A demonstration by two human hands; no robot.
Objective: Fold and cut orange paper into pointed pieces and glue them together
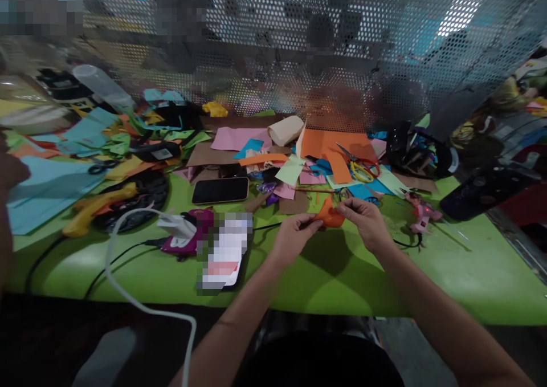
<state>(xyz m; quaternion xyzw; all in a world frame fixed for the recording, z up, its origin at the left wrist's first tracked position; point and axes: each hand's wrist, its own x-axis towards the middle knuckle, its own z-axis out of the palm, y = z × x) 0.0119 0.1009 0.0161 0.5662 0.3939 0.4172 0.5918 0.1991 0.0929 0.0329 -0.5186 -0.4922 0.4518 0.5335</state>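
Note:
Both my hands meet over the green table (384,278), pinching a small folded orange paper piece (329,215). My left hand (293,236) grips its left edge with closed fingers. My right hand (363,219) pinches its right side from above. A dark phone (220,190) lies just beyond my left hand. Red and yellow scissors (361,167) rest on orange paper sheets (331,147) behind my right hand.
Coloured paper scraps litter the back of the table. A yellow glue gun (96,207) lies at left, a pink glue gun (421,216) at right. A second phone (224,253), white charger (175,225) and cables sit front left. A perforated metal screen (299,62) closes the back.

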